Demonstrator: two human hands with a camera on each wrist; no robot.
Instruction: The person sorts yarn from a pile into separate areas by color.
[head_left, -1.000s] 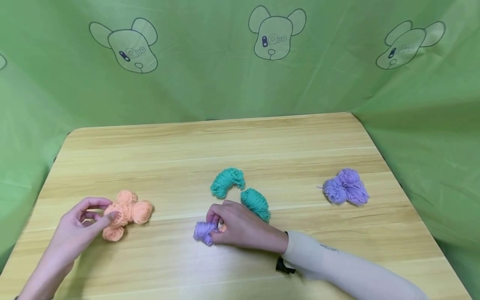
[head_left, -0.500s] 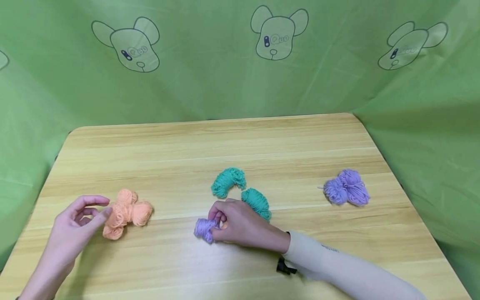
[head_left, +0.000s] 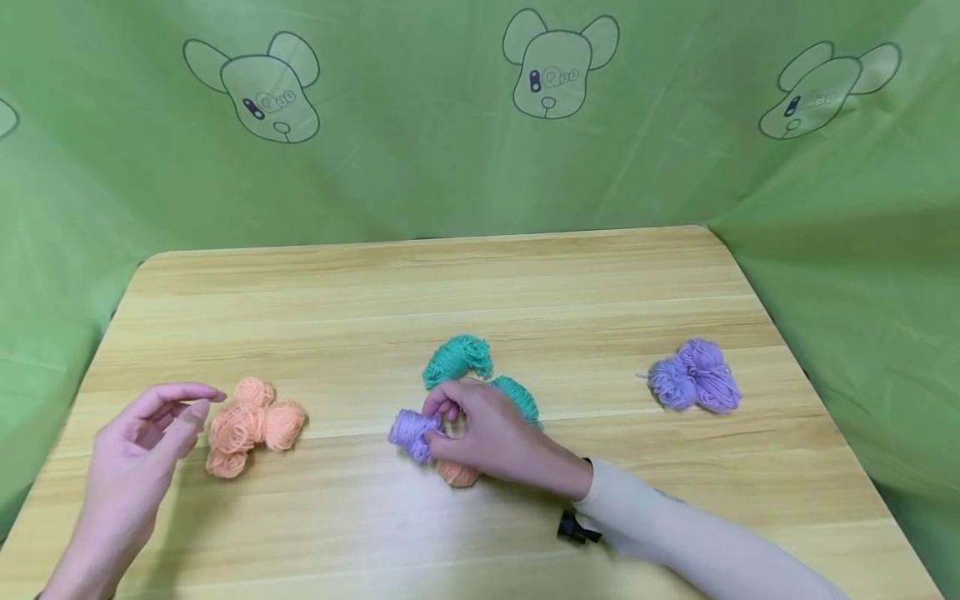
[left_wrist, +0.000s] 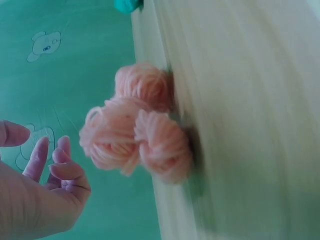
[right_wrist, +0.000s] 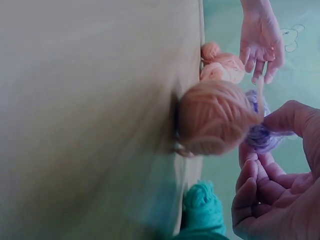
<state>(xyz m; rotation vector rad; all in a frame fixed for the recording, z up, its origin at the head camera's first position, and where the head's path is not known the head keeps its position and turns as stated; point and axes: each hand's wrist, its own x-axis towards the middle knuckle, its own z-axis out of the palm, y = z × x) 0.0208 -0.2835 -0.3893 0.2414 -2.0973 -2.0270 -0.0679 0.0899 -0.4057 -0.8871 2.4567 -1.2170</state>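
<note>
My right hand (head_left: 487, 433) pinches a small purple yarn ball (head_left: 412, 433) between thumb and fingers, in the middle of the table. Just under that hand, partly hidden by it, sits a peach yarn ball (head_left: 457, 473); in the right wrist view this peach ball (right_wrist: 215, 117) is in front of the purple yarn (right_wrist: 262, 132). At the left, a cluster of peach yarn balls (head_left: 255, 425) lies on the table. My left hand (head_left: 146, 450) hovers beside the cluster with loosely bent fingers, holding nothing; the left wrist view shows a gap between it and the cluster (left_wrist: 135, 125).
Two teal yarn bundles, one curved (head_left: 456, 360) and one partly behind my right hand (head_left: 517, 398), lie at mid-table. Several purple yarn balls (head_left: 693, 375) are grouped at the right. A green printed curtain (head_left: 420, 167) surrounds the wooden table (head_left: 375, 300).
My right hand has risen slightly with the purple yarn ball, uncovering more of the peach ball beneath. My left hand has let go of the peach cluster and drawn back left.
</note>
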